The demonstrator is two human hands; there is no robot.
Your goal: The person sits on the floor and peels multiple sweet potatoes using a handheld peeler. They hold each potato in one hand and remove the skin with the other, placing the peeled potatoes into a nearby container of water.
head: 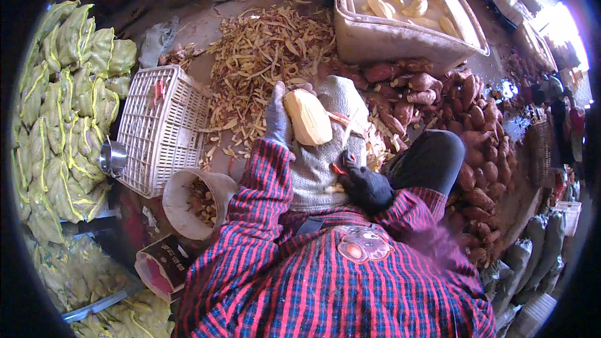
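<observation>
A large peeled sweet potato (pixel 308 117) rests in my gloved left hand (pixel 278 115), held upright over my lap. In my dark-gloved right hand (pixel 368 188) is a small peeler (pixel 346 162) with red parts, below and to the right of the sweet potato and apart from it. Grey sacking (pixel 312 169) covers my lap, with strips of peel (pixel 350 124) lying on it. A heap of peelings (pixel 272 47) lies on the floor in front of me.
A white tub (pixel 399 40) holds peeled sweet potatoes in liquid. Unpeeled sweet potatoes (pixel 476 169) are piled at the right. On the left are a white plastic crate (pixel 164 126), a metal bowl (pixel 112 157), a white bucket (pixel 176 204) and stacked green mesh sacks (pixel 70 136).
</observation>
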